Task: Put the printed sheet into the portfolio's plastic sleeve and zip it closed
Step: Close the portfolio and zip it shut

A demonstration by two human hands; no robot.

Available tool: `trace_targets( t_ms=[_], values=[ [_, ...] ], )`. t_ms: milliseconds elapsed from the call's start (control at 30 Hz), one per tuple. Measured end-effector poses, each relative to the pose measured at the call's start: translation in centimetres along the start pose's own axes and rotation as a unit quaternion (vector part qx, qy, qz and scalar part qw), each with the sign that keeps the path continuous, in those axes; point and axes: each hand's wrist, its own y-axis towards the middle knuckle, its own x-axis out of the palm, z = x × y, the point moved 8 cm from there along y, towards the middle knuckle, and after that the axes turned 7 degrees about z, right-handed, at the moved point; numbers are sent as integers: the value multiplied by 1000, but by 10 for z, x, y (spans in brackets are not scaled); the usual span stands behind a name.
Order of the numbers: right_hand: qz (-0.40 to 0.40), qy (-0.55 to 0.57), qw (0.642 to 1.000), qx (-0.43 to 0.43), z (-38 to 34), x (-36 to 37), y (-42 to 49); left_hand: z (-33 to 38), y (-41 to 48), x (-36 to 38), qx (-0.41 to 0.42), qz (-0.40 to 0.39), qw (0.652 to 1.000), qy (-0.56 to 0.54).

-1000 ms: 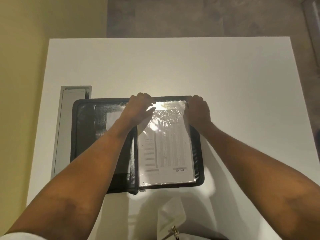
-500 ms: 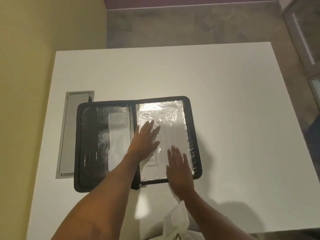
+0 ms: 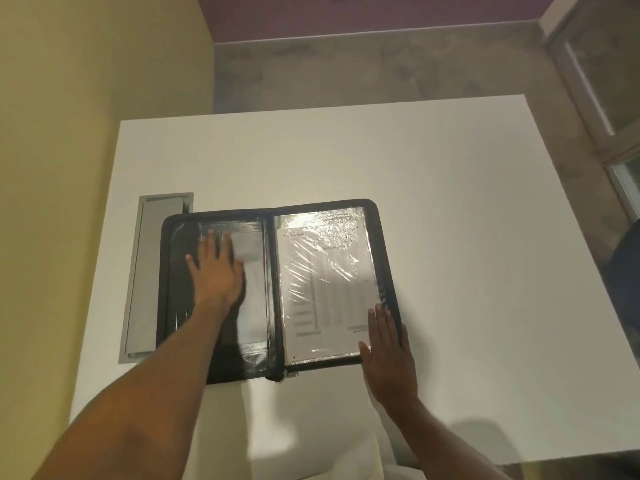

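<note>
Portfolio: lies open and flat toward the table's left edge, its left half partly over a grey inset panel.
Sheet: inside the crinkled sleeve on the right half, print showing through.
Done: by the look of it, the sheet is fully in.
Left: folding the halves together and running the zip; its pull sits at the near edge by the spine.
Left hand: spread flat, palm down on the left half.
Right hand: open and flat over the near right corner, gripping nothing.
Change: half a second ago both hands lay on the sleeve; they have since parted toward the outer halves.
</note>
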Motion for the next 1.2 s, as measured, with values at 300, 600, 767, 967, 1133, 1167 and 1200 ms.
trace_targets(
  t_ms=[300,600,767,967,1133,1167,1200],
  values=[
    [-22,-6,1000,0,16,6,-3,-98,11,-25,-200,51,972,-113],
    [-6,-21,1000,-5,27,-7,-10,-97,3,-62,-228,140,951,-153],
    [-22,-41,999,7,20,-16,-8,-76,-4,-106,-207,172,945,-185],
    [3,-33,999,28,-22,-52,-4,-39,-21,-153,-162,182,948,-203],
    [71,117,990,-19,-112,-111,-1,-1,-31,-181,-121,197,945,-231],
    [84,141,986,-31,-130,-124,-2,8,-32,-184,-114,198,945,-233],
    [93,162,981,-45,-148,-135,-4,15,-33,-187,-107,198,945,-236]
  ],
)
